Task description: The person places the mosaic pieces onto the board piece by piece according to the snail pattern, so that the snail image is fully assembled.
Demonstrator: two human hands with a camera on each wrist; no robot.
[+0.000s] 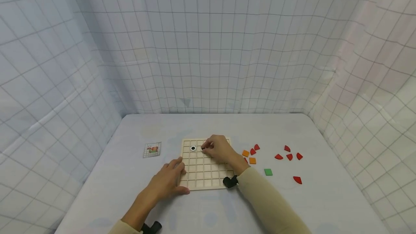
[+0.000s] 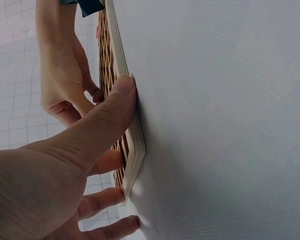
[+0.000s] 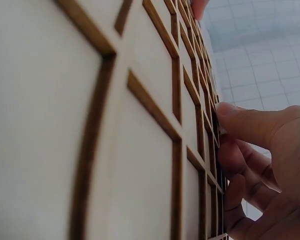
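Observation:
A pale wooden grid board (image 1: 199, 176) with raised dividers lies on the table. My left hand (image 1: 167, 180) rests at its near left corner; in the left wrist view, the thumb (image 2: 107, 112) lies against the board's outer edge and the fingers are spread at the corner. Over the upper middle of the grid, my right hand (image 1: 219, 149) pinches a small dark piece (image 1: 203, 148) between thumb and fingertips. That piece is mostly hidden in the right wrist view. In a cell just left of it sits a white tile with a black dot (image 1: 193, 148).
Left of the board lies a small picture card (image 1: 152, 149). To the right are orange squares (image 1: 252, 160), a green square (image 1: 268, 172) and several red quarter-round pieces (image 1: 289, 157). White gridded curtains (image 1: 208, 64) surround the table (image 1: 208, 212).

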